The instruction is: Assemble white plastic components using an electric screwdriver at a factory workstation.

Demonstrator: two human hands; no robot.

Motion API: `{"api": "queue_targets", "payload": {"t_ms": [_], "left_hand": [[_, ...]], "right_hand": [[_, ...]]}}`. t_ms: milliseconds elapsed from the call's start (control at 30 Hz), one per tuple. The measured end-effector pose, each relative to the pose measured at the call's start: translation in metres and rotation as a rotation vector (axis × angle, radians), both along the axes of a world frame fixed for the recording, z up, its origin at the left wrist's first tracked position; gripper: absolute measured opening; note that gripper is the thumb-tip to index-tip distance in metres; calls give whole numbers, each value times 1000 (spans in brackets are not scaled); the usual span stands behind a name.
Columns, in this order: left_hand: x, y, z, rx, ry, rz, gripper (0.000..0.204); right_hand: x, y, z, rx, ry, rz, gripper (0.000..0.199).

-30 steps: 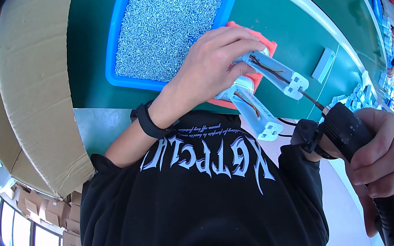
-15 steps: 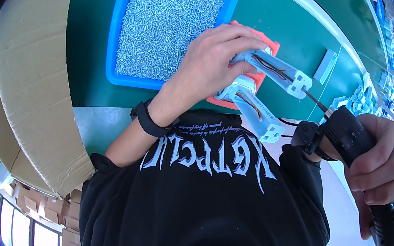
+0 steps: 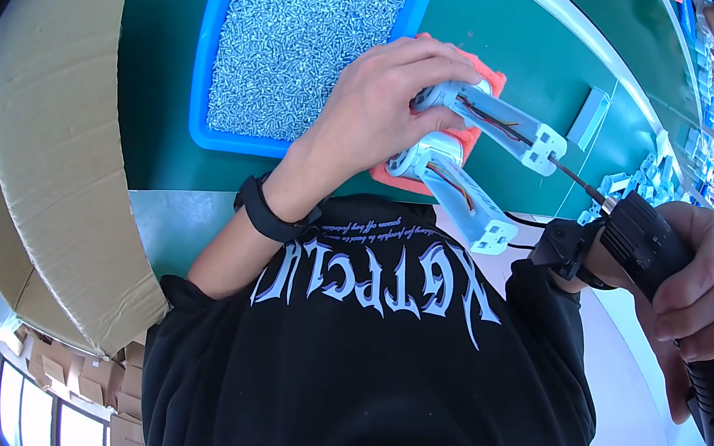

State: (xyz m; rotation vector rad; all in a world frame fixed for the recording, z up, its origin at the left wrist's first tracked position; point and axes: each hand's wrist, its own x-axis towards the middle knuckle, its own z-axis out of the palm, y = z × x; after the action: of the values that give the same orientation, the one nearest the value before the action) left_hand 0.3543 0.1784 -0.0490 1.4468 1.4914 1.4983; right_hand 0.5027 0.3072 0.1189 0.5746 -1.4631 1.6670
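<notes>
While the orange foam pad [image 3: 482, 83] lies on the green table [image 3: 519, 16], two pale-grey moulded plastic housings [image 3: 500, 121] with exposed wires are pressed onto it by the curled left hand [image 3: 382, 104]. A black ribbed electric screwdriver [image 3: 660, 261] is gripped tight in the right hand [image 3: 695, 288], its bit at one housing. A blue tray [image 3: 216, 89] of shiny screws and a plain cardboard box [image 3: 64, 161] sit leftward.

The left hand [image 3: 378, 104] covers the near ends of the two white plastic housings [image 3: 487, 118] and most of the orange foam pad [image 3: 422, 175] under them. At five o'clock, the black powered screwdriver [image 3: 646, 250] runs out of the picture's rim, its grip wrapped by the right hand [image 3: 695, 288]. At two o'clock, the small white parts [image 3: 628, 182] blur together. The brown cardboard box [image 3: 54, 153] is cut off at ten o'clock.
</notes>
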Motion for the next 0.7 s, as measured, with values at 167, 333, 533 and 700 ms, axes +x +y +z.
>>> {"api": "queue_targets", "payload": {"t_ms": [167, 333, 533, 700], "left_hand": [[0, -1, 1, 3, 6, 7, 32], [2, -1, 0, 0, 25, 20, 31], [1, -2, 2, 4, 20, 15, 32], [2, -3, 1, 1, 15, 26, 31]], "right_hand": [[0, 0, 5, 104, -90, -52, 18], [3, 3, -1, 112, -109, -15, 19], [-1, 2, 3, 83, -82, 21, 43], [-9, 4, 5, 86, -152, 50, 44]]}}
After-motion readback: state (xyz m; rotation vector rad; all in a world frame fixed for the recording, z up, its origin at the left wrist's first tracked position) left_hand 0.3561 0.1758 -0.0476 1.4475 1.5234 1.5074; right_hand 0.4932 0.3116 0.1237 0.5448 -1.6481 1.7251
